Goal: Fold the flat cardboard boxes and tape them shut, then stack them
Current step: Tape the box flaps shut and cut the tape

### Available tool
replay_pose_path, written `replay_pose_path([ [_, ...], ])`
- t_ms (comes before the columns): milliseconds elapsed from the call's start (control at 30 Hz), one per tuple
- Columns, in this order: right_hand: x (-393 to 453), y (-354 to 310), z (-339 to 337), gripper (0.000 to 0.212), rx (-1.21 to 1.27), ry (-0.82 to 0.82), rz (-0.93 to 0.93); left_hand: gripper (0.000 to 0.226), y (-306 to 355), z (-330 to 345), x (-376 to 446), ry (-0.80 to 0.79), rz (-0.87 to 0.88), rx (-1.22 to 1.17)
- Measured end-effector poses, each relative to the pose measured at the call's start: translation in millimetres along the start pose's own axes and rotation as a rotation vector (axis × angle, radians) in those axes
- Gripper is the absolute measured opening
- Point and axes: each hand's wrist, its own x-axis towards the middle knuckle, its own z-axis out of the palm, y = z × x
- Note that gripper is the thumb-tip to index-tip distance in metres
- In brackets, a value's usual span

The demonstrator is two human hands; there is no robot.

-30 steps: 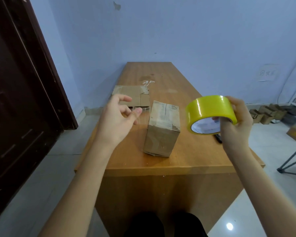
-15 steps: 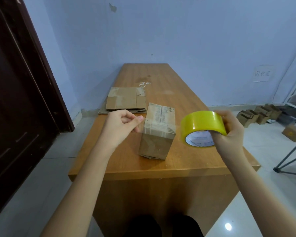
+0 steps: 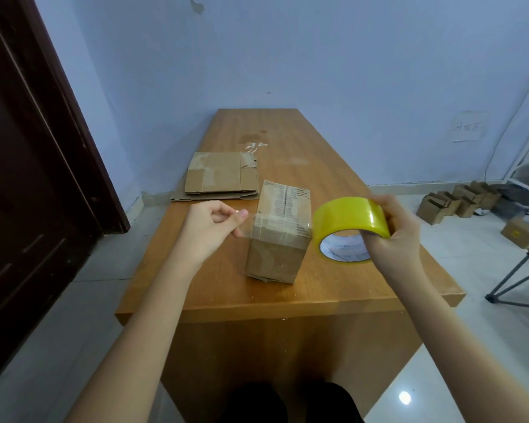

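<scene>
A folded cardboard box (image 3: 277,239) stands upright near the front of the wooden table (image 3: 333,190). My right hand (image 3: 393,233) grips a yellow tape roll (image 3: 350,222) just right of the box's top. My left hand (image 3: 209,228) pinches the free end of a clear tape strip (image 3: 275,225) that stretches from the roll across the near part of the box's top. A stack of flat cardboard boxes (image 3: 222,177) lies behind, at the table's left edge.
A dark wooden door (image 3: 34,166) stands to the left. Several small cardboard boxes (image 3: 458,203) sit on the floor at the right, by a white shelf and a folding stand (image 3: 522,279). A scrap of clear tape (image 3: 255,146) lies further back on the table.
Both hands have come down and closer to the box. The tape strip now lies stretched over the box's top, with the roll lower and nearer its right side.
</scene>
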Motion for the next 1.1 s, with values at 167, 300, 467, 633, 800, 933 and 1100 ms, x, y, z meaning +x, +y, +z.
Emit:
replay_pose_path([
  [167,-1.5,3.6,6.8,0.035,0.032,-0.01,0.028,0.019,-10.6,2.0,4.4,-0.019,-0.06,-0.029],
  [300,1.4,1.4,14.3,0.033,0.036,-0.035,0.033,0.02,-20.6,0.0,7.1,-0.038,-0.102,-0.051],
  [467,1.3,0.7,17.7,0.029,0.047,-0.051,0.041,0.019,-18.4,-8.7,6.5,0.016,-0.023,0.004],
  [633,8.0,3.2,13.7,0.04,-0.027,-0.1,0.059,0.018,2.5,-16.8,6.5,0.071,0.093,0.265],
  [800,13.7,3.4,12.8,0.036,-0.061,-0.148,0.09,0.018,5.7,-20.3,15.6,-0.01,0.008,0.228],
  [933,11.9,0.5,13.9,0.034,-0.071,-0.142,0.086,0.019,-7.5,-16.1,14.1,-0.076,-0.085,0.14],
  [1100,10.6,-2.1,18.6,0.033,-0.094,-0.143,0.06,0.023,-26.4,-6.3,9.8,-0.131,-0.188,-0.005],
])
